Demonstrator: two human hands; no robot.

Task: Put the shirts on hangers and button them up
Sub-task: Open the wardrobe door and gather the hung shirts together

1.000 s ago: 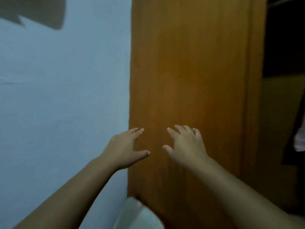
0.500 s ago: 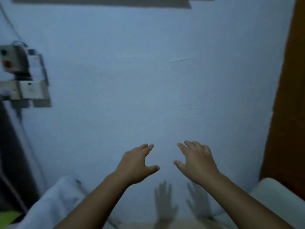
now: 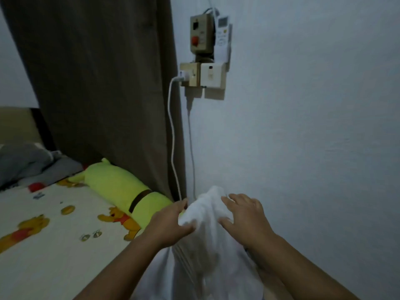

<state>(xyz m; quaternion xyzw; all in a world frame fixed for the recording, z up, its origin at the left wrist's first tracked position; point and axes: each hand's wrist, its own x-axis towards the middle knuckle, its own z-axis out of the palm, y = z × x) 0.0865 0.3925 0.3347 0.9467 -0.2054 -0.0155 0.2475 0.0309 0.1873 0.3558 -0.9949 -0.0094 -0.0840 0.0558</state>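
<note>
white shirt (image 3: 203,245) bunched at lower centre, draped downward toward the bottom edge, close against the pale wall (image 3: 313,126). no hanger discernible; buttons not discernible through blur.

left hand (image 3: 171,224) on the shirt's left side: fingers reaching along the fabric edge, thumb laid across a fold, pinching cloth between thumb and fingers. grasping the shirt.

right hand (image 3: 244,215) on the shirt's right side: fingers spread and lightly bent over the top of the bunched fabric, thumb against the cloth below. cannot tell whether gripping or only resting on it.

bed (image 3: 54,245) at left, covered by a cream sheet printed with cartoon bears. yellow-green plush bolster (image 3: 121,189) with a dark band lying along the bed's far edge, beside the brown curtain (image 3: 97,83). grey pillow (image 3: 23,163) at far left.

on the wall above the hands: beige switch box (image 3: 200,32) with a red button, white remote control (image 3: 224,37) in a holder just beside it, socket block (image 3: 202,74) beneath. white cable (image 3: 173,137) plugged into the socket, hanging down along the curtain edge to a point near the left hand.
</note>
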